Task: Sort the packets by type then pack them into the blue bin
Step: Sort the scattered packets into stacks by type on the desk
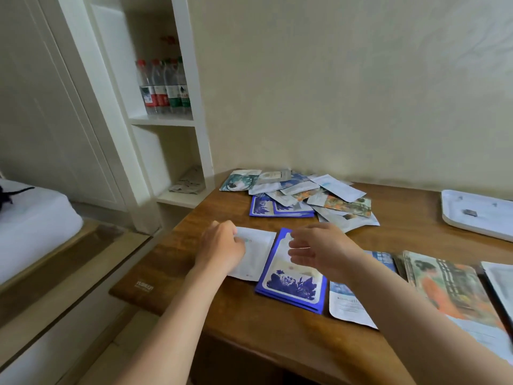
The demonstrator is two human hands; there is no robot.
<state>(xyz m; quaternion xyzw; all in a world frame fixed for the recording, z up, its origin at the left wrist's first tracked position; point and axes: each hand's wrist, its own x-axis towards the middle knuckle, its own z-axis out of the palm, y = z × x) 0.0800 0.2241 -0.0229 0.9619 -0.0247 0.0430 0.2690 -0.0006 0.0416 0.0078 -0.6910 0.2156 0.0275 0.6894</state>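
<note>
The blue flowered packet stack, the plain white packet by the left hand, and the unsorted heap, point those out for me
blue flowered packet stack (293, 284): head view, on the flower print of the top packet.
plain white packet (256, 254): head view, on its bare middle.
unsorted heap (302, 194): head view, on overlapping packets at its centre.
</note>
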